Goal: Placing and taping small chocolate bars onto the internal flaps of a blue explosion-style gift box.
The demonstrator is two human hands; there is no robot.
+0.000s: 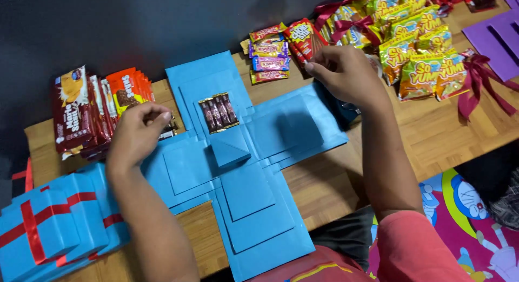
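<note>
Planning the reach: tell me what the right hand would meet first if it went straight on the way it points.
The right hand points up-left; first in line is probably the red snack pack, right at its fingertips, though height above it is unclear.

Blue paper cross (pixel 243 195) on a brown wooden surface (pixel 432 130); blue boxes (pixel 48 228) with red ribbon; yellow-green snack bags (pixel 421 71); purple card (pixel 497 38); red-brown wrappers (pixel 75 114).
</note>
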